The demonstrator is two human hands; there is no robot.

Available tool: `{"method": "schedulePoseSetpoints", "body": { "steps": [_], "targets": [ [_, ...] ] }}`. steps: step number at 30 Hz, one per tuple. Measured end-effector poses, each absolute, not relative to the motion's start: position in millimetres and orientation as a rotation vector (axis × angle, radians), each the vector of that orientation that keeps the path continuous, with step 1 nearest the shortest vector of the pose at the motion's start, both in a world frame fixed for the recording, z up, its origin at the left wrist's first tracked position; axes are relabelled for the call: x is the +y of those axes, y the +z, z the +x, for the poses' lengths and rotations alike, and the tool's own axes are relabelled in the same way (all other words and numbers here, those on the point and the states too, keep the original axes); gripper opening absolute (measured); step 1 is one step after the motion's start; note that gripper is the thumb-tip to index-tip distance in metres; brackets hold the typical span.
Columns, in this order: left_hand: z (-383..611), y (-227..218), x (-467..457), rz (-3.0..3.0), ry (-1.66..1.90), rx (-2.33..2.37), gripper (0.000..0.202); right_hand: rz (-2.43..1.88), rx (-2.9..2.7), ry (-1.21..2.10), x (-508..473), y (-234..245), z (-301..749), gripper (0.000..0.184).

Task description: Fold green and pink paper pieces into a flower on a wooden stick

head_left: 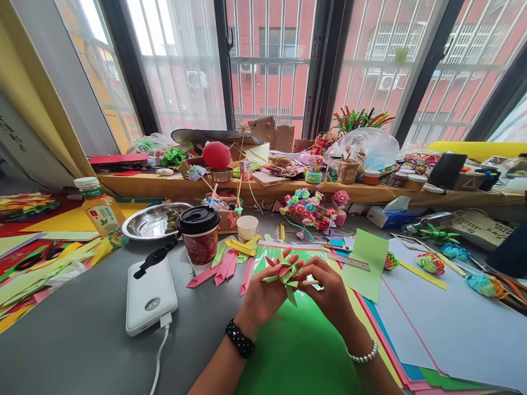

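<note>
Left hand (262, 300) cradles folded paper (287, 276) right of the coffee cup (200, 242) while our right hand (329, 285) pinches a pale stick (312, 282): shaping, we judge, needing steadiness next.

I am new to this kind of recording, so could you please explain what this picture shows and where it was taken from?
There is no machine here: a person works bare-handed, seen by one camera worn on the head, looking forward and down. The left hand holds a folded paper piece in green and pink; the right hand is at its edge and seems to pinch a pale slim thing, too hidden to name. On the grey table are a white power bank, a lidded cup, a paper cup, folded paper strips and, to the right, paper sheets. Behind, a cluttered ledge runs below the windows.
</note>
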State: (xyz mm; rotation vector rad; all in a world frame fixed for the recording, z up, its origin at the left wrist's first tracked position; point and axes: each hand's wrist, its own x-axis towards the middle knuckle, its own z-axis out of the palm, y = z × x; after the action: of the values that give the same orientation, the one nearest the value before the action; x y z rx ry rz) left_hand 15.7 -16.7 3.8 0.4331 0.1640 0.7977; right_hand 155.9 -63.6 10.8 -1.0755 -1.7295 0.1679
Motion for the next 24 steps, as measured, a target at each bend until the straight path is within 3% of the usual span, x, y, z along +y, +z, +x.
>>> {"method": "schedulePoseSetpoints", "body": {
  "steps": [21, 24],
  "targets": [
    [10.4, 10.1, -19.5, 0.594, 0.751, 0.115, 0.052, -1.138, -1.632, 0.059, -64.9, 6.0, 149.1, 0.005],
    [8.4, 11.2, -17.7, 0.594, 0.727, 0.095, 0.045, -1.190, -1.643, 0.048, -65.2, 8.0, 151.0, 0.019]
  ]
}}
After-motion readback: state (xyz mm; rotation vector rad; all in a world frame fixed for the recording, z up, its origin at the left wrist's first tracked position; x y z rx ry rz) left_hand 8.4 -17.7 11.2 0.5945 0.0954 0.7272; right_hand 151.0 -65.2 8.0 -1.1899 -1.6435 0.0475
